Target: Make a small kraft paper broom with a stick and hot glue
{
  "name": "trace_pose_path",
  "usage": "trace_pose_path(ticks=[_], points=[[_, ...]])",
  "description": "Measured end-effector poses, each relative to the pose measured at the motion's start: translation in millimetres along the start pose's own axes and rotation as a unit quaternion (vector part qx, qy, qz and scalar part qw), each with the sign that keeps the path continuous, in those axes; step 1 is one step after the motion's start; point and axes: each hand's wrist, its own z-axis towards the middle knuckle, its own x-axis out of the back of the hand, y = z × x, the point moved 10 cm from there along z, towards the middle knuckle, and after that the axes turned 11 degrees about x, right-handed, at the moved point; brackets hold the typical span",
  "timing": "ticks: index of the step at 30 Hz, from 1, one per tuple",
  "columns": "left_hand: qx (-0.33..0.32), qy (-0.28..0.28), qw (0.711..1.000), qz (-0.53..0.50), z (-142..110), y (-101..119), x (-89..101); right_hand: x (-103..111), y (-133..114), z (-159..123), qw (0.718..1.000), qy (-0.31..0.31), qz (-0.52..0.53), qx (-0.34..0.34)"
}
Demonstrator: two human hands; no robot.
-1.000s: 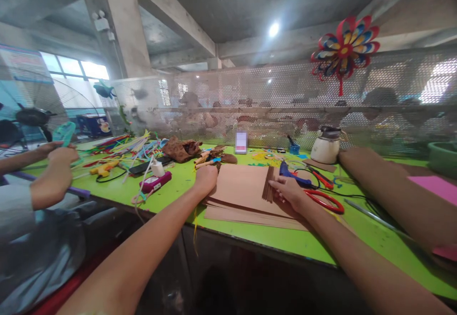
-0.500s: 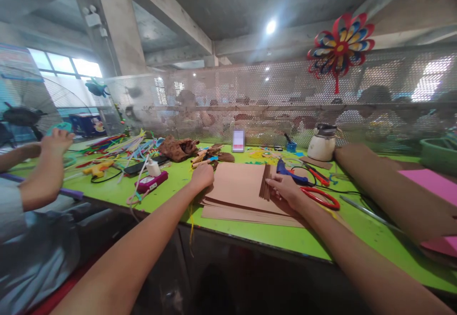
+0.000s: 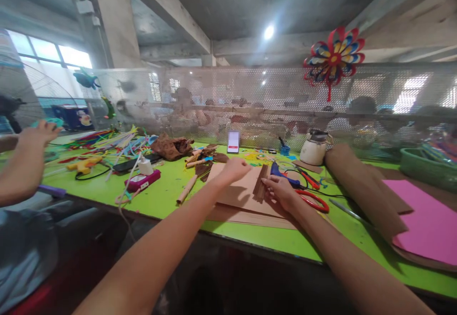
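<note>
My right hand (image 3: 280,190) pinches the right edge of a bundle of narrow dark brown paper strips (image 3: 260,184), its fingers bent together. The strips lie on a stack of light brown paper sheets (image 3: 232,196). My left hand (image 3: 236,171) hovers over the upper part of the sheets, left of the strips and apart from them. Its fingers are curled closed; anything inside them is hidden. Left of the sheets, near my left forearm, lies a brown paper tube (image 3: 187,190). Just right of the strips is a blue glue gun (image 3: 283,174), and red-handled scissors (image 3: 314,201) lie beside my right wrist.
On the green table (image 3: 164,203) stand a phone (image 3: 233,142), a white kettle-like jug (image 3: 312,151) and a magenta power socket (image 3: 143,181). Crumpled brown paper (image 3: 171,147) lies behind. Pink sheets (image 3: 424,222) lie at right. A co-worker's hand (image 3: 39,136) is at far left.
My left hand has moved right from the sheets' left edge to above them, uncovering the paper tube. My right hand stays at the strips. The view has shifted slightly.
</note>
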Motion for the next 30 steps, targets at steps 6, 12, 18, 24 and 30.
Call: trace_pose_path(ticks=[6, 12, 18, 24, 30], points=[[-0.002, -0.198, 0.947, -0.252, -13, 19, -81.5, -1, -4, 3, 0.999, -0.005, 0.036, 0.010], [0.060, -0.253, 0.843, -0.471, -6, -2, -99.5, 1, 0, 4, 0.999, -0.002, 0.048, -0.008], [0.079, -0.253, 0.825, -0.499, -7, -2, -99.6, 1, -3, 0, 0.999, 0.001, 0.046, -0.021], [0.114, -0.285, 0.785, -0.538, -8, -6, -108.8, -1, -4, -4, 0.999, -0.007, 0.037, -0.029], [0.141, -0.342, 0.734, -0.570, -11, -2, -119.4, -8, -4, -8, 0.998, -0.042, 0.032, -0.045]])
